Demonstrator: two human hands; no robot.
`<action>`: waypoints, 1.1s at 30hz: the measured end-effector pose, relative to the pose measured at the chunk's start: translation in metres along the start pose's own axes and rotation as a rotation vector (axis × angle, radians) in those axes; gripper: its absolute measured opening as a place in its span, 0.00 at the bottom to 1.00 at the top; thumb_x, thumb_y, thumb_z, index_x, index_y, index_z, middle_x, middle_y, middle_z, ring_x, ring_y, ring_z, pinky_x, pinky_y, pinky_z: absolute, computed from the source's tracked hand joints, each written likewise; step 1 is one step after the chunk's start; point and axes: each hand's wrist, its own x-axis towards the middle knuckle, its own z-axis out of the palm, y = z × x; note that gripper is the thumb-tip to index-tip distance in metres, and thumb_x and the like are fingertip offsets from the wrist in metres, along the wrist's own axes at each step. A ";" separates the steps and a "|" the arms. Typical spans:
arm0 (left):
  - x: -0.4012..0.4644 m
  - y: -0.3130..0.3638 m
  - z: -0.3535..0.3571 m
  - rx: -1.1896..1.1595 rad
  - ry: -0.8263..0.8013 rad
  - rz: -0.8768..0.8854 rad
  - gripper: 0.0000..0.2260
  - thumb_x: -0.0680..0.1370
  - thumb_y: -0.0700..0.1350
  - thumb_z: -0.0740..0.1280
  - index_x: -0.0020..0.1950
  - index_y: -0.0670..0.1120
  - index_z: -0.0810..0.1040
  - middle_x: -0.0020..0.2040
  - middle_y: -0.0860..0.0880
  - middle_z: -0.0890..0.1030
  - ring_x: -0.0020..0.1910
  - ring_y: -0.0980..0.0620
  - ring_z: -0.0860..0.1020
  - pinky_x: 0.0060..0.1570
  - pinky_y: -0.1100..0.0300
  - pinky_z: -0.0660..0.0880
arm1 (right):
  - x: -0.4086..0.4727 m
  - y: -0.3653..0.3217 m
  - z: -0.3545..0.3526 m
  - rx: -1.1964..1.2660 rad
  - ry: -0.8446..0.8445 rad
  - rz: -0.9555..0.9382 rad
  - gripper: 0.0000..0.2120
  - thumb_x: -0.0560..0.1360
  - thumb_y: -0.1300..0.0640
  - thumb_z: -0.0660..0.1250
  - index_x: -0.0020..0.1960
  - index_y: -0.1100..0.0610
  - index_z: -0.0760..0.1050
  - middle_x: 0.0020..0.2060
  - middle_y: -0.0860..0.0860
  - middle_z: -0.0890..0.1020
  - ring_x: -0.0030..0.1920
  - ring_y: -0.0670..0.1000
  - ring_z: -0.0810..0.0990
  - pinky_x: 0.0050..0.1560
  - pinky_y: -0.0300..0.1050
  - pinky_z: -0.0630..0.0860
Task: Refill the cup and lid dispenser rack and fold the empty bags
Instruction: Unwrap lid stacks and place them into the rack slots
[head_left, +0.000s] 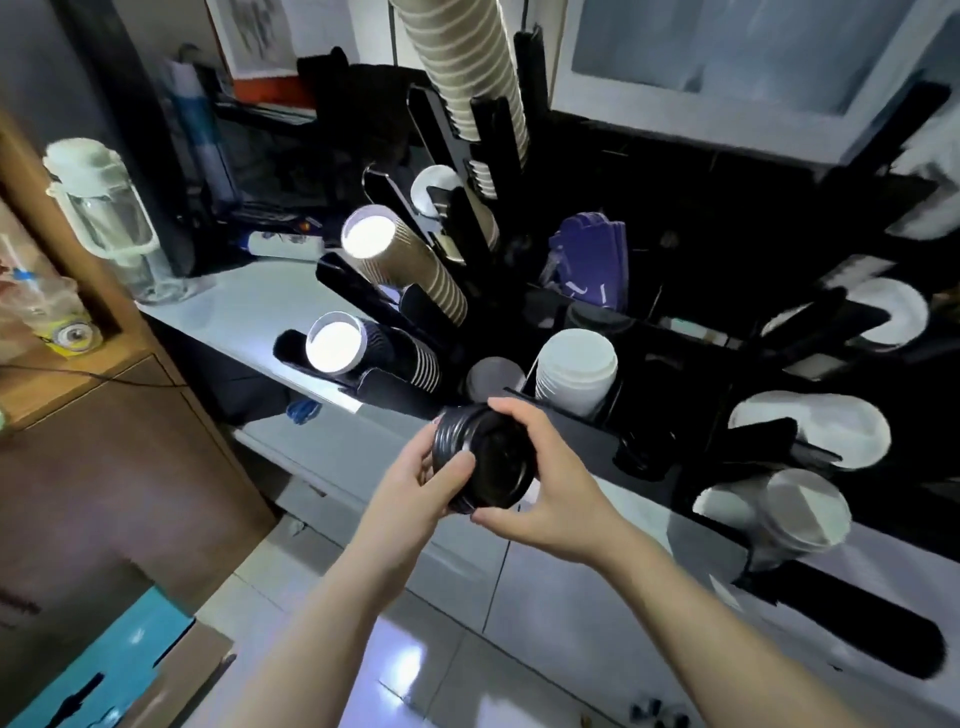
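We hold a stack of black lids (485, 460) before the dispenser rack (571, 415), left hand (415, 483) and right hand (540, 499) curled around it; cups fill several slots, lids not yet loaded.

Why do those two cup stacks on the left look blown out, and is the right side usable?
Head view: glare whites out the open mouths of the brown cup stack and the dark cup stack; the wide lens bends and smears the white lids at the right edge; both hands are sharp.
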 end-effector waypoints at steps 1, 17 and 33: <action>0.010 -0.002 0.001 -0.005 -0.029 -0.004 0.18 0.76 0.48 0.65 0.67 0.52 0.73 0.58 0.47 0.82 0.57 0.48 0.80 0.48 0.60 0.77 | 0.002 0.004 -0.002 -0.018 0.020 0.022 0.43 0.62 0.49 0.78 0.70 0.36 0.58 0.66 0.37 0.67 0.68 0.40 0.67 0.64 0.31 0.64; 0.129 -0.004 0.021 0.170 -0.288 -0.011 0.17 0.77 0.36 0.67 0.61 0.55 0.73 0.56 0.51 0.81 0.53 0.62 0.79 0.55 0.68 0.74 | 0.005 0.024 -0.034 -0.449 0.825 0.432 0.45 0.61 0.57 0.79 0.72 0.50 0.60 0.69 0.50 0.60 0.67 0.35 0.59 0.64 0.21 0.52; 0.173 -0.036 0.040 1.396 -0.480 0.553 0.37 0.76 0.56 0.65 0.78 0.53 0.48 0.79 0.46 0.43 0.77 0.46 0.40 0.73 0.43 0.47 | 0.044 0.051 -0.068 -0.867 0.545 0.888 0.45 0.65 0.54 0.76 0.74 0.51 0.54 0.71 0.57 0.57 0.66 0.62 0.65 0.61 0.52 0.70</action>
